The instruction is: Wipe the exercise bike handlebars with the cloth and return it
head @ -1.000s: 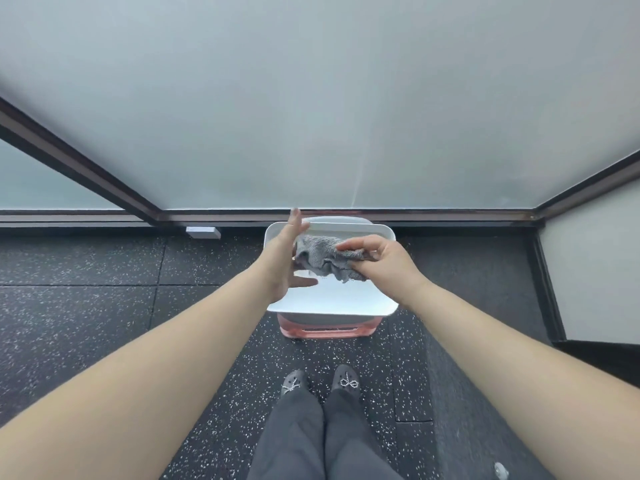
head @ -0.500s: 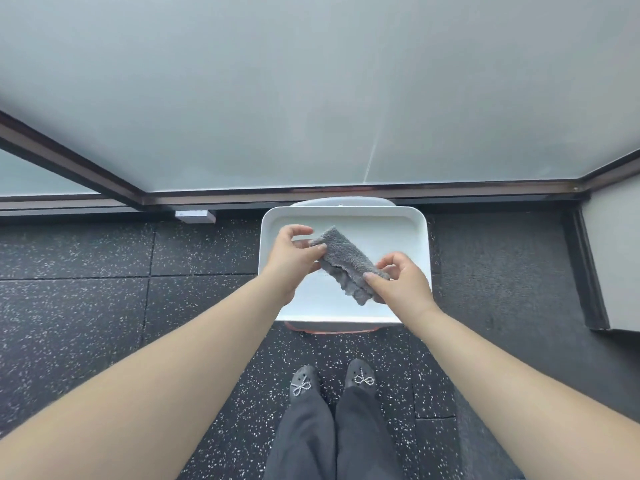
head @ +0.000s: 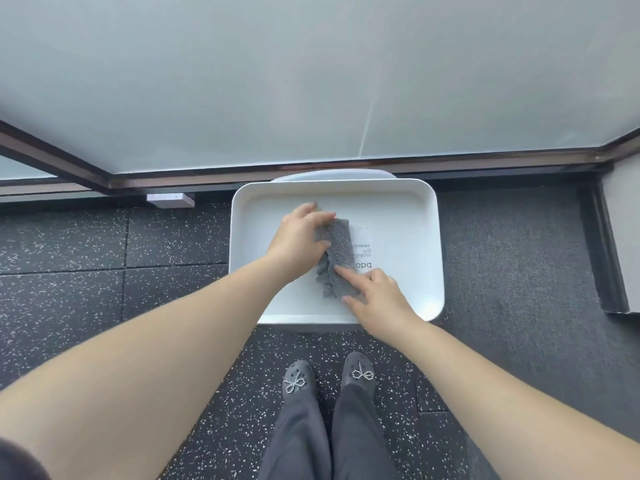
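Two bare hands are laid on a folded grey terry cloth (head: 336,258) in the middle of a white rectangular plastic tray (head: 424,216). Its far end is pinched by the left hand (head: 299,237); its near end is pressed by the right hand (head: 375,296), fingers extended.

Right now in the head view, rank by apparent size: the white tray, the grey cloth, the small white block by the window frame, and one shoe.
1. White tray
2. Grey cloth
3. Left shoe and white block: look alike, and the shoe sits nearer the camera, so unranked.
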Action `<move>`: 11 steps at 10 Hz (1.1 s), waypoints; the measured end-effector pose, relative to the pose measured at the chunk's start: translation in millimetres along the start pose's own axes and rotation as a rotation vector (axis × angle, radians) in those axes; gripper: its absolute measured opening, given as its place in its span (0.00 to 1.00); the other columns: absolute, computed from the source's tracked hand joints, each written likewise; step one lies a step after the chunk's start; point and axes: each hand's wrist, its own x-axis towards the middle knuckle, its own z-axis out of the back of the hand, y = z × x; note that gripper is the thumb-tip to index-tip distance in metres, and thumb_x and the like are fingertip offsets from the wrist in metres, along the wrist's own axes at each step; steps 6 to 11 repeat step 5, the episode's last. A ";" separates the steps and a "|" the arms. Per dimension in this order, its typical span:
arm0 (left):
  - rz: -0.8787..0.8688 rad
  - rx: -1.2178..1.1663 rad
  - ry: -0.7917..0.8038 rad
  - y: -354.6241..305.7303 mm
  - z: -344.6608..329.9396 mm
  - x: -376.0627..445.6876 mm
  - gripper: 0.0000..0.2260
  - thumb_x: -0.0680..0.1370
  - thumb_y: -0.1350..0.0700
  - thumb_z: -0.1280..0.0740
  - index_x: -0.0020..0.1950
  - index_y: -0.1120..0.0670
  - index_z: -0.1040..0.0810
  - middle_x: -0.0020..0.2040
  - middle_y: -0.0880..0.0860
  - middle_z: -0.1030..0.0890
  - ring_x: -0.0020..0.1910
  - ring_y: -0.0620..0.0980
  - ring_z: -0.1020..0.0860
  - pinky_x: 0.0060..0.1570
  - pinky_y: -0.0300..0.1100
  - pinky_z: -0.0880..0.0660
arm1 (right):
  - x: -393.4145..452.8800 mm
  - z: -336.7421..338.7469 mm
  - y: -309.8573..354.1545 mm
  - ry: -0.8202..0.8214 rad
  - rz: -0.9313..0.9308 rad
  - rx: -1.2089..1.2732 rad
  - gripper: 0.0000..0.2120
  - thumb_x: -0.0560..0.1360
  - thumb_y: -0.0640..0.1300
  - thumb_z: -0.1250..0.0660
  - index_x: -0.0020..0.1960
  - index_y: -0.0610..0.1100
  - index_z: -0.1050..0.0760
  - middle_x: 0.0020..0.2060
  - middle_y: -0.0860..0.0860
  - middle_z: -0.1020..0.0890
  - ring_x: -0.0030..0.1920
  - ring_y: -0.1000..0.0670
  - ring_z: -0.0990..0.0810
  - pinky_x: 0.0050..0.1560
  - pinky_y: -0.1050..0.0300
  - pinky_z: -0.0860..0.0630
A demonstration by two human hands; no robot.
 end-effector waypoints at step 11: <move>-0.079 0.667 0.084 4.1 17.6 -43.3 0.33 0.77 0.64 0.47 0.77 0.48 0.57 0.79 0.46 0.59 0.77 0.51 0.59 0.74 0.54 0.58 | -29.1 8.9 5.0 -0.088 0.038 -0.276 0.27 0.76 0.41 0.42 0.73 0.58 0.38 0.67 0.52 0.34 0.67 0.48 0.38 0.67 0.51 0.39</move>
